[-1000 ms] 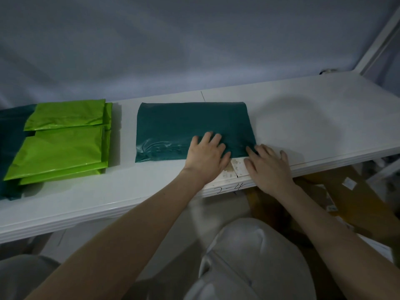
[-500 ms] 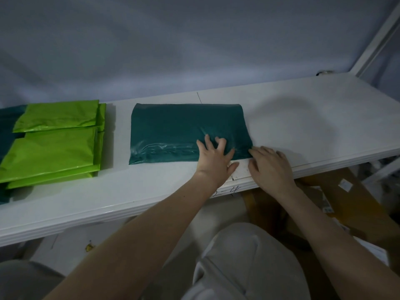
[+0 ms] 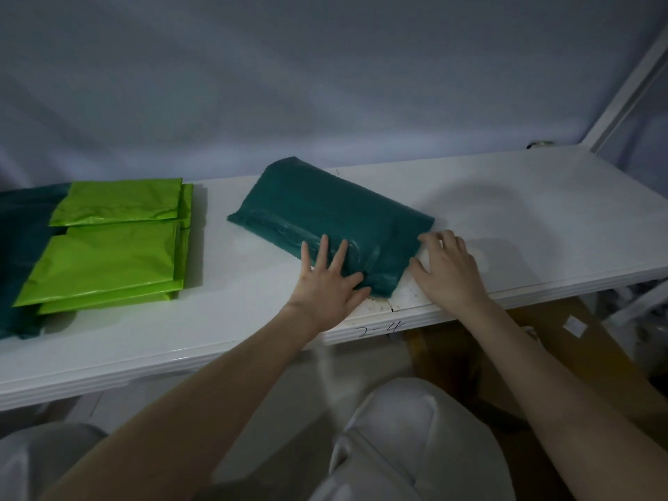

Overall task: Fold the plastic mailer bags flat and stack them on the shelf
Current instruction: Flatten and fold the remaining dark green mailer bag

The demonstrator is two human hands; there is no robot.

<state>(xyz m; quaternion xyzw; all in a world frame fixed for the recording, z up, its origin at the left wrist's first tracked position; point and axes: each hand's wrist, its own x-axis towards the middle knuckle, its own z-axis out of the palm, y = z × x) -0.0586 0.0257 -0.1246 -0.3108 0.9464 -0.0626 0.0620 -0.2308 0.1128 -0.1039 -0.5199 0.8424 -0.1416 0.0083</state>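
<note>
We see a teal mailer (image 3: 336, 215) of glossy, creased plastic, shiny lime mailers (image 3: 108, 258), and a smooth white shelf (image 3: 542, 218).

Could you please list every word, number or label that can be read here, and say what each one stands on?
"2-4": handwritten in dark ink on the front edge of the white shelf, below the left hand.
The white sticker on the brown box under the shelf: too small and blurred to read.
No text shows on the teal mailer or the green mailers.
</note>
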